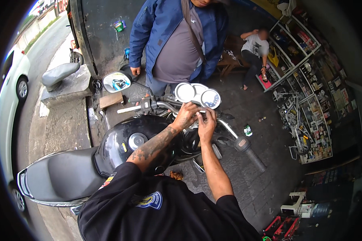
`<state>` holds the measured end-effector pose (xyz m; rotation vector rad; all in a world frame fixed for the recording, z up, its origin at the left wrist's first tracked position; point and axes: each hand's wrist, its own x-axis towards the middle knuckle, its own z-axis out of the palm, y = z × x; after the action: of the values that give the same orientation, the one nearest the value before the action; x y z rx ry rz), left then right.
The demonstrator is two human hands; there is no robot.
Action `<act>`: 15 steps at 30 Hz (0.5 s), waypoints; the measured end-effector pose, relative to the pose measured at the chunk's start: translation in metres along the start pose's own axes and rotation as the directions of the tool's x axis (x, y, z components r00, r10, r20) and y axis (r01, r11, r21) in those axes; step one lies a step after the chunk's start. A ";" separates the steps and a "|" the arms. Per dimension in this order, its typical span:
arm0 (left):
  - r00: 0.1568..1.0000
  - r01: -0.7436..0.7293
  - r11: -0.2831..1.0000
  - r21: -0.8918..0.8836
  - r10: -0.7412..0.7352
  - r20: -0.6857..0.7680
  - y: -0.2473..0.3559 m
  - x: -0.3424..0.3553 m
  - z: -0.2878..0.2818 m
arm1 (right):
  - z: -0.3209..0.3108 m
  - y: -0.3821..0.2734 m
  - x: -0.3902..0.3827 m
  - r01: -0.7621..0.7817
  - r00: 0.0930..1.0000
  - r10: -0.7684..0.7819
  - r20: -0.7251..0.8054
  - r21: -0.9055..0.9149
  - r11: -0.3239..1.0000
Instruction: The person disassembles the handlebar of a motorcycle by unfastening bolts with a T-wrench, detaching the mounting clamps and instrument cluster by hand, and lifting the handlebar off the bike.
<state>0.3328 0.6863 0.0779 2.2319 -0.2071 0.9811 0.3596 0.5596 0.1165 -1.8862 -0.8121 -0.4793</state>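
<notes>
Your 2 hands meet at the middle of the handlebar [229, 129] of a black motorbike [120, 148]. Your left hand [186, 115] is curled, with its fingers bent down onto the bar clamp just under the round dials [197, 94]. Your right hand [206, 124] sits right beside it, touching it, with fingers pinched on something small there. It is too tiny to make out.

The dials sit just past your fingers, so there is little room in front. The round mirror [116, 81] sticks up to the left, near the left grip [129, 109]. The right grip [251, 154] points down toward the floor [265, 180] on your right side. The shiny black tank [128, 144] is right under your left arm, and the grey seat [60, 176] runs off toward the lower left.

A person in a blue jacket [161, 28] stands close behind the dials, so that side is tight. On the right, a glass shelf case [305, 120] full of small parts stands well apart from the bike, with open floor between. A white car [12, 84] is parked on the road at the far left.
</notes>
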 end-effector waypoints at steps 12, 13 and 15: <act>0.994 0.092 0.993 0.074 -0.096 0.054 0.000 -0.008 -0.009 | -0.017 0.002 0.016 0.064 0.993 -0.064 0.101 0.007 0.998; 0.993 0.115 0.992 0.049 -0.117 0.035 -0.002 -0.011 -0.010 | -0.019 0.001 0.018 0.081 0.987 -0.083 0.140 0.025 0.996; 0.978 0.185 0.981 0.052 -0.189 0.084 -0.004 -0.017 -0.012 | -0.020 0.000 0.019 0.070 0.981 -0.071 0.180 0.014 0.997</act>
<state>0.3150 0.6952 0.0694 2.2897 -0.0133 0.7934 0.3735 0.5480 0.1372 -1.9180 -1.0015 -0.3509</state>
